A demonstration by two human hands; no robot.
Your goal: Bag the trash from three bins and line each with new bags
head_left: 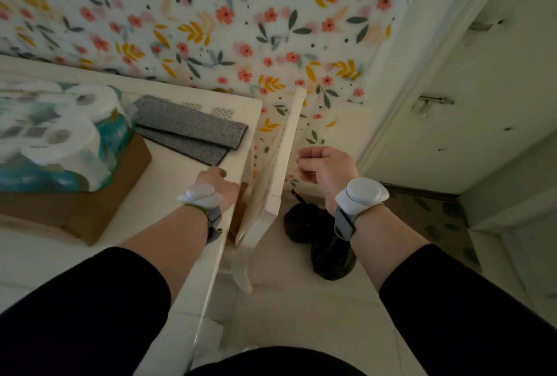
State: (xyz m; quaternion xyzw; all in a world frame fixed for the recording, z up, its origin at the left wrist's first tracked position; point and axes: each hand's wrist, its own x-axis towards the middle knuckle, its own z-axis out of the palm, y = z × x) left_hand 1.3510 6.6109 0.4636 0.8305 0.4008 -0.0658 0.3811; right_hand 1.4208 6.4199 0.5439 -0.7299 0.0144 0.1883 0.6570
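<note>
Risk sits at the narrow gap beside the white desk [187,216]; the left hand [218,184] rests there, its grip hidden, the right hand [324,169] loosely curled, empty; tied dark trash bags [319,234] on the floor may trip a step.

No legible text, label, brand or number appears; printing on the toilet-roll pack [57,137] is too blurred to read.

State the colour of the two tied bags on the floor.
Black, or very dark, bags; head view.
</note>
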